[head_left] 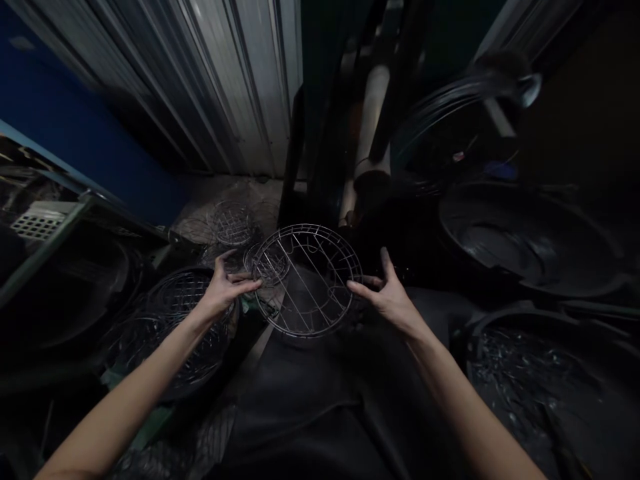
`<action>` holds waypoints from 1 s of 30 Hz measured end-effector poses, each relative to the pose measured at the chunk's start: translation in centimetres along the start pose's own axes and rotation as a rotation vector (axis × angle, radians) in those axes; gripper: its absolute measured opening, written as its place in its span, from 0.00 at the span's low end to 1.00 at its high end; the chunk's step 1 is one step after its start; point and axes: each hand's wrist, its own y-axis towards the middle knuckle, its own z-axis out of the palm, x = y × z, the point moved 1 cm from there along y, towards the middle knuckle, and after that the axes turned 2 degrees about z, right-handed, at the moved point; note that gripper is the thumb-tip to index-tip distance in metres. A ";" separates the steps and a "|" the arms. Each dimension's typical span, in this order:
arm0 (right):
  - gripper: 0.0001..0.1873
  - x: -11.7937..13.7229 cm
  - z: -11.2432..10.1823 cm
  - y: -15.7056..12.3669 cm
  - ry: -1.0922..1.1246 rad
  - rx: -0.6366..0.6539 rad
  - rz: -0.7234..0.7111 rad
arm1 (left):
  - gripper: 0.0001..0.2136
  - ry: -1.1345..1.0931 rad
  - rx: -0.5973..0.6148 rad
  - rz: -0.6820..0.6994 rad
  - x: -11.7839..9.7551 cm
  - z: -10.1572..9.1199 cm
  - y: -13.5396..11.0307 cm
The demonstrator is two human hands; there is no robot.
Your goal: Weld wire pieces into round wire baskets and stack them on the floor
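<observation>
I hold a round wire grille (pixel 306 280) between both hands, out in front of me over a dark cloth on my lap. My left hand (pixel 224 288) grips its left rim, thumb and fingers pinched on the wire. On the opposite side, my right hand (pixel 387 295) holds the right rim with its fingers curled around the edge and one finger pointing up. The grille is tilted slightly toward me. A smaller wire ring (pixel 270 264) shows just behind its left edge.
Stacks of similar wire grilles (pixel 176 313) lie at the lower left, and another grille (pixel 231 223) rests on the floor farther back. Dark round tubs (pixel 525 233) stand on the right. A corrugated metal wall (pixel 225 80) rises behind, and a dark post (pixel 320 120) stands in the centre.
</observation>
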 end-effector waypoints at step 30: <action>0.64 1.8 -0.4 -0.2 -0.416 -0.265 -0.329 | 0.46 -0.306 0.239 0.177 5.0 3.4 5.4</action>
